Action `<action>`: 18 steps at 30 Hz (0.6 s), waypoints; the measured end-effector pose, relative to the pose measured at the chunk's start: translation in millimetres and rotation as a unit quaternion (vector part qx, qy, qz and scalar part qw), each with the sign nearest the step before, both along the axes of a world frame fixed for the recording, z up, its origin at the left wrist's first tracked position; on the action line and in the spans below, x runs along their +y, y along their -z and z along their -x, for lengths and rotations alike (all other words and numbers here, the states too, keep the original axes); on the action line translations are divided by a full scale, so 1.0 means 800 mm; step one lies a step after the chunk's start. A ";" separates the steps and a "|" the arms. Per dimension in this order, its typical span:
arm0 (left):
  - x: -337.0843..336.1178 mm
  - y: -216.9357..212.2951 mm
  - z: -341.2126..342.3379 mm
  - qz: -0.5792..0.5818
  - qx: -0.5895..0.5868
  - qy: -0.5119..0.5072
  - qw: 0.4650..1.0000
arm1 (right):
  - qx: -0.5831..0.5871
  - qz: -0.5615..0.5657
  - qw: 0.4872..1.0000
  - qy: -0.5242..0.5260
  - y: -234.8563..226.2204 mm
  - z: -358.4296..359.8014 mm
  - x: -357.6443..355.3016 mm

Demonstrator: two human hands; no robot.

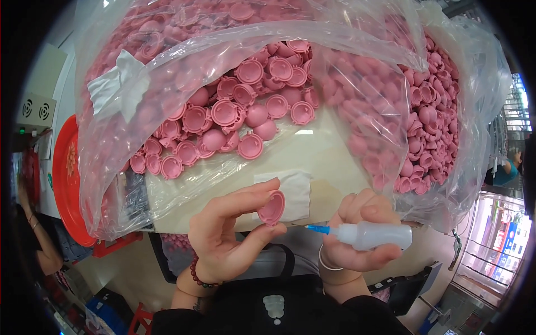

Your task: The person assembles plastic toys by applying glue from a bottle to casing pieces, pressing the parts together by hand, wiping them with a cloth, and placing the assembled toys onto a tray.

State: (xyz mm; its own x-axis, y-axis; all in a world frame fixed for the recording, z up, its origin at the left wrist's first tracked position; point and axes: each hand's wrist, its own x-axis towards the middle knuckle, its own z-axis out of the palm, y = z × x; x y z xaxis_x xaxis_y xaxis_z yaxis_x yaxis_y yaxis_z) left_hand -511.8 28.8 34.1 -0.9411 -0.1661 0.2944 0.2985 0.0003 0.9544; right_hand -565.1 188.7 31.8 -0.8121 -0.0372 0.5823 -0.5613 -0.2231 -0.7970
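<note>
Between the thumb and fingers of my left hand (226,226) is a small pink plastic half-shell (271,209), its hollow side facing right. My right hand (357,229) grips a translucent white squeeze bottle (379,235) lying sideways, with a blue needle tip (317,228) pointing left at the shell. A short gap separates the needle from the shell. Behind both hands a white tissue (290,192) lies flat on the table. Many similar pink shells (225,113) spill out of a clear plastic bag (184,50) just beyond.
A second clear bag of pink shells (430,123) stands at the right. Another crumpled tissue (118,84) rests on the left bag. A red round tray (72,178) sits at the table's left edge. Another person's arm (44,245) shows at far left.
</note>
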 end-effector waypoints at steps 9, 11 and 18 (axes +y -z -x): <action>0.002 -0.004 -0.002 -0.064 -0.018 0.009 0.998 | 0.010 -0.037 0.999 0.006 -0.001 0.000 -0.008; 0.002 -0.005 -0.002 -0.067 -0.022 0.012 0.997 | 0.020 -0.044 0.999 0.006 0.001 0.001 -0.010; -0.001 -0.008 -0.001 0.045 0.027 -0.057 0.997 | 0.035 -0.105 0.994 0.002 -0.003 0.000 -0.007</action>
State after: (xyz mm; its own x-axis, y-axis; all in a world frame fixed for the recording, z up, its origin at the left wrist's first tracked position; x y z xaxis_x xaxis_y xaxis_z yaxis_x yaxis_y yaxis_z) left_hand -511.4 27.8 40.8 -0.9005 -0.2409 0.3621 0.3421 0.1217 0.9318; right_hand -565.2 183.2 33.8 -0.7709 -0.1606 0.6164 -0.6169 -0.0525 -0.7853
